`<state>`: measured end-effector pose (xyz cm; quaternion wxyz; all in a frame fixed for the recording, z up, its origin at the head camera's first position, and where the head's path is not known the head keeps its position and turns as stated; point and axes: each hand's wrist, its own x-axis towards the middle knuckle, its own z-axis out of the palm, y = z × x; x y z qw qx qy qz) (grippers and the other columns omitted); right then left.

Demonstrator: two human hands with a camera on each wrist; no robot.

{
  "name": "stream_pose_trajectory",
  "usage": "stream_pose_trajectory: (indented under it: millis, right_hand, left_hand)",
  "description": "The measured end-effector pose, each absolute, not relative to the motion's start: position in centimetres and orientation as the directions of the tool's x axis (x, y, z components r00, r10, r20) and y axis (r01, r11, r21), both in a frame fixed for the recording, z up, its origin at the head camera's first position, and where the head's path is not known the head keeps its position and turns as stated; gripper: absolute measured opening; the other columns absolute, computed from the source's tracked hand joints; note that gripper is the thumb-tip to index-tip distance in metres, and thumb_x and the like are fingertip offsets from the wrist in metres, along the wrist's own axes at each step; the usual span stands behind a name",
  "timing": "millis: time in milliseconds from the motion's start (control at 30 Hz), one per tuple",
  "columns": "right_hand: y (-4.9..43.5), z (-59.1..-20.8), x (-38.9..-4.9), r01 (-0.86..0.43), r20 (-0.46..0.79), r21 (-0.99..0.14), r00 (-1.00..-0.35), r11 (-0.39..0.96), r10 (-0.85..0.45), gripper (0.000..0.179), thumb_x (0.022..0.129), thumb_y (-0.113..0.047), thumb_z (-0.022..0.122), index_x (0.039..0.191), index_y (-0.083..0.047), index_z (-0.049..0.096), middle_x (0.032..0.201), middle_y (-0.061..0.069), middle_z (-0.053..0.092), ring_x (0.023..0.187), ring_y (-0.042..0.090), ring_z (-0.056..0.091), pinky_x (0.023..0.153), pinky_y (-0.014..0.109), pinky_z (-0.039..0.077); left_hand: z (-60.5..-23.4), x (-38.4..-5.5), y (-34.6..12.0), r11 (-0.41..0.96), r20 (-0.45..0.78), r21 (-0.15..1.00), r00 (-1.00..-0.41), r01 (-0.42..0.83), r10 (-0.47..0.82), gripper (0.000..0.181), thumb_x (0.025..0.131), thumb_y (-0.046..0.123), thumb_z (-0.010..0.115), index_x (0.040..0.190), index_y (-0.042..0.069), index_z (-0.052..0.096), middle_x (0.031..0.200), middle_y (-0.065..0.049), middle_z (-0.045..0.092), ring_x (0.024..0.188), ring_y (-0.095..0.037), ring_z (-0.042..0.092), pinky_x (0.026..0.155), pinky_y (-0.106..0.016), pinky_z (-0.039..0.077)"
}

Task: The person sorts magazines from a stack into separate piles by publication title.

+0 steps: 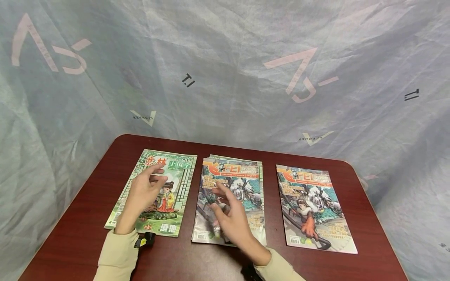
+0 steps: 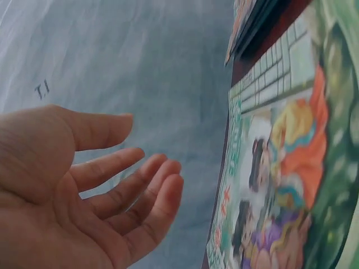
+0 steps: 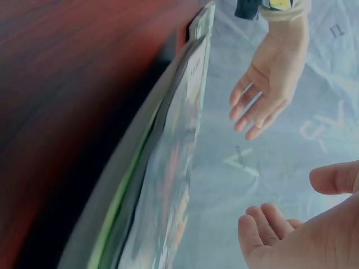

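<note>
Hovers with the bare left hand [image 1: 142,191] over a thin, green-bordered paper magazine with painted figures [image 1: 172,203], lying flat at the left of the dark red wooden tabletop [image 1: 197,265]. Hangs with the bare right hand [image 1: 233,222] above a glossy, orange-titled paper magazine [image 1: 242,195] in the middle, resting on a green-edged paper magazine [image 1: 219,157] and jutting slightly out of line with it. Holds nothing on either side: shows a wide gap between thumb and loosely curved fingers in each grip, apart from the covers in both wrist views. Has at the right, well apart from the middle pile, a single flat paper magazine with a matching orange-titled cover [image 1: 313,210].

Could skew the middle pile further by pressing on the slick cover and sliding. Might take only the top layer, or fan the layers apart, through pinching too shallowly at the edge. Could crease a thin corner by closing fast on soft paper. Might nudge the left magazine with the black plastic wrist device [image 1: 145,240], just beside its near edge, by dropping the wrist too low.
</note>
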<state>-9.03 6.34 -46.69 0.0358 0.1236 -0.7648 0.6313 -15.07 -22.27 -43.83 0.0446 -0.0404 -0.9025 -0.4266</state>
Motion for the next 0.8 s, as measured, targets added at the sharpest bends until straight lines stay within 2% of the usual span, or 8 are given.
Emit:
stream_pose_trajectory:
  millis: [67,167,233,367,467,600,800]
  right_hand:
    - [7.0,-46.7,-8.9,-0.236,0.217,-0.952,-0.969,0.195,-0.117,0.064,0.102,0.006,0.071,0.163,-0.003,0.053,0.145,0.018,0.070,0.122,0.048,0.070,0.100,0.046,0.062]
    - [8.0,-46.9,-8.8,-0.245,0.233,-0.941,-0.969,0.235,-0.078,0.064,0.102,0.006,0.071,0.162,-0.006,0.054,0.145,0.015,0.071,0.129,0.046,0.067,0.114,0.057,0.053]
    - [8.5,-47.1,-8.7,-0.252,0.244,-0.935,-0.968,0.250,-0.063,0.064,0.102,0.007,0.070,0.162,-0.007,0.054,0.144,0.016,0.071,0.129,0.045,0.068,0.113,0.060,0.053]
    - [9.4,-47.4,-8.6,-0.276,0.273,-0.926,-0.961,0.259,-0.045,0.063,0.101,0.008,0.070,0.161,-0.006,0.055,0.141,0.019,0.072,0.129,0.041,0.068,0.112,0.057,0.055]
    - [10.0,-47.7,-8.6,-0.300,0.303,-0.920,-0.952,0.253,-0.029,0.061,0.101,0.010,0.070,0.159,-0.002,0.057,0.138,0.023,0.073,0.125,0.044,0.069,0.109,0.055,0.057]
    - [10.9,-47.8,-8.7,-0.308,0.318,-0.914,-0.948,0.263,-0.005,0.060,0.100,0.010,0.072,0.158,0.000,0.058,0.135,0.023,0.074,0.121,0.050,0.070,0.105,0.054,0.060]
    - [12.6,-47.7,-9.0,-0.273,0.295,-0.920,-0.955,0.282,0.037,0.061,0.101,0.011,0.071,0.158,0.001,0.057,0.133,0.022,0.074,0.120,0.041,0.072,0.105,0.050,0.060]
  left_hand:
    - [-43.9,-15.1,-21.7,0.630,0.126,0.767,-0.991,0.126,0.045,0.051,0.111,0.011,0.068,0.158,-0.003,0.057,0.141,-0.028,0.067,0.120,-0.043,0.071,0.099,-0.058,0.060]
    - [-43.9,-15.1,-21.0,0.624,0.143,0.767,-0.988,0.150,0.061,0.049,0.111,0.010,0.068,0.157,-0.002,0.058,0.138,-0.028,0.068,0.120,-0.042,0.071,0.099,-0.058,0.060]
    - [-44.0,-15.0,-20.6,0.625,0.156,0.763,-0.985,0.166,0.072,0.048,0.111,0.010,0.069,0.156,-0.003,0.059,0.137,-0.027,0.069,0.119,-0.042,0.071,0.099,-0.057,0.060]
    - [-44.2,-15.0,-19.9,0.620,0.165,0.763,-0.982,0.184,0.089,0.048,0.109,0.009,0.071,0.154,-0.003,0.061,0.136,-0.025,0.070,0.116,-0.039,0.073,0.094,-0.052,0.062]
    - [-44.4,-15.0,-19.5,0.611,0.157,0.771,-0.983,0.182,0.095,0.047,0.109,0.008,0.071,0.154,-0.002,0.062,0.135,-0.026,0.071,0.114,-0.037,0.074,0.092,-0.048,0.062]
    - [-44.8,-15.0,-19.0,0.612,0.152,0.769,-0.983,0.183,0.103,0.045,0.109,0.007,0.070,0.153,-0.001,0.063,0.133,-0.027,0.071,0.110,-0.037,0.075,0.092,-0.051,0.062]
    - [-45.7,-15.2,-17.6,0.635,0.137,0.751,-0.983,0.182,0.121,0.047,0.107,0.009,0.074,0.152,-0.003,0.064,0.128,-0.024,0.071,0.107,-0.036,0.074,0.088,-0.053,0.063]
